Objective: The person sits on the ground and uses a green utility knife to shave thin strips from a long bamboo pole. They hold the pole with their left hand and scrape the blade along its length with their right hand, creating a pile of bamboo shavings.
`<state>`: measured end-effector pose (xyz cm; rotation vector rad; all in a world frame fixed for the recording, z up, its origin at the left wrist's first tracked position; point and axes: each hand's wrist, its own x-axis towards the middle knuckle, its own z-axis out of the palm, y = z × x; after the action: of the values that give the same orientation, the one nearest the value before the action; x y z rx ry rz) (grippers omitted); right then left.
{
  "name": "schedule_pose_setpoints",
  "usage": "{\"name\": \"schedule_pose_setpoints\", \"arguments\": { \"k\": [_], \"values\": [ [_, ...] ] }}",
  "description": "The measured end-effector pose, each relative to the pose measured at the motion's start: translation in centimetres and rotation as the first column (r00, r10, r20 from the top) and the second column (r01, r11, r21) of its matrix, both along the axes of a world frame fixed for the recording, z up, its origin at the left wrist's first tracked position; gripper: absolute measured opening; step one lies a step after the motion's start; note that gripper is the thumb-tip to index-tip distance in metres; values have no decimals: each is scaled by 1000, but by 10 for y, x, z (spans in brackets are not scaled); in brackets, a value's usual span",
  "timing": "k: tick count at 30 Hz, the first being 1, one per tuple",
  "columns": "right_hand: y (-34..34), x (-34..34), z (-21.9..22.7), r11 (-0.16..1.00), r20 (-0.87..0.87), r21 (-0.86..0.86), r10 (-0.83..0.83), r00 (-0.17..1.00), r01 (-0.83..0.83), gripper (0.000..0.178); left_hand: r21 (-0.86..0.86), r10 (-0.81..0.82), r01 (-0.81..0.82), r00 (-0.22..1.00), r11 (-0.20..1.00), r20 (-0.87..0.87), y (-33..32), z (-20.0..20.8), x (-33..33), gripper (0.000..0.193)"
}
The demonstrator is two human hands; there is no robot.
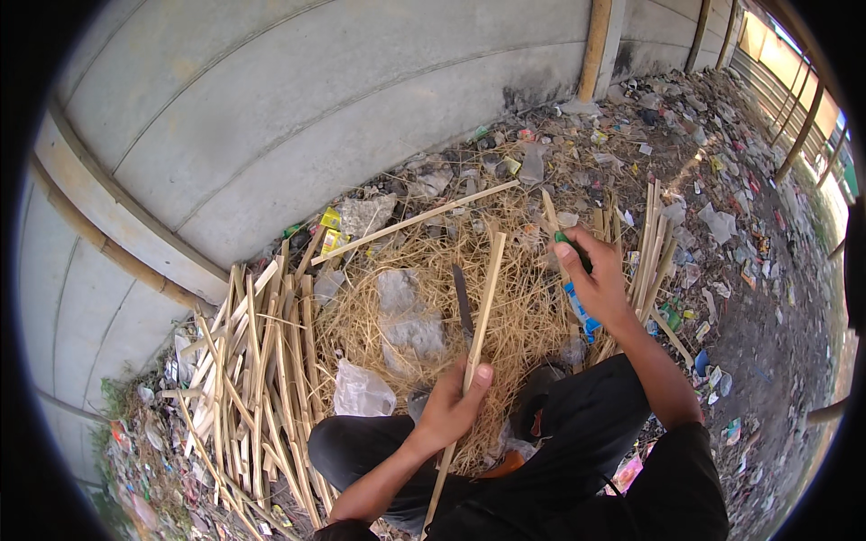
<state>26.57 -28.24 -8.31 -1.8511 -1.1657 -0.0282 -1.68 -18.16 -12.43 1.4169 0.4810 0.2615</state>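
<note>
My left hand [451, 406] is closed around a long split bamboo strip [487, 298], which slants up and away from my lap. My right hand [595, 275], to the right and farther off, has its fingers curled round a small green object [574, 247]; its kind is mostly hidden by the fingers. Another pale bamboo strip [550, 212] sticks up just beyond that hand, and I cannot tell whether the hand touches it. Between the hands and left of the held strip, a dark knife-like blade [462, 298] stands over the straw, its lower end hidden.
Bamboo shavings [361, 316] cover the ground around a grey stone block [401, 311]. A large pile of bamboo strips [262, 388] lies left, with more strips [648, 243] at right. One long strip [415, 221] lies across the far side, near the concrete wall [361, 99]. Litter surrounds a plastic bag [363, 389].
</note>
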Motion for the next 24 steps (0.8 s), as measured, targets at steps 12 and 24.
{"name": "schedule_pose_setpoints", "arguments": {
  "k": [12,24],
  "values": [
    [-22,7,-20,586,-198,-748,253,947,-313,49,-238,-65,39,993,971,-102,20,20,5,62],
    [-10,-3,-13,936,-98,-287,182,978,-203,38,-333,-140,118,989,935,-44,29,22,6,85]
  ]
}}
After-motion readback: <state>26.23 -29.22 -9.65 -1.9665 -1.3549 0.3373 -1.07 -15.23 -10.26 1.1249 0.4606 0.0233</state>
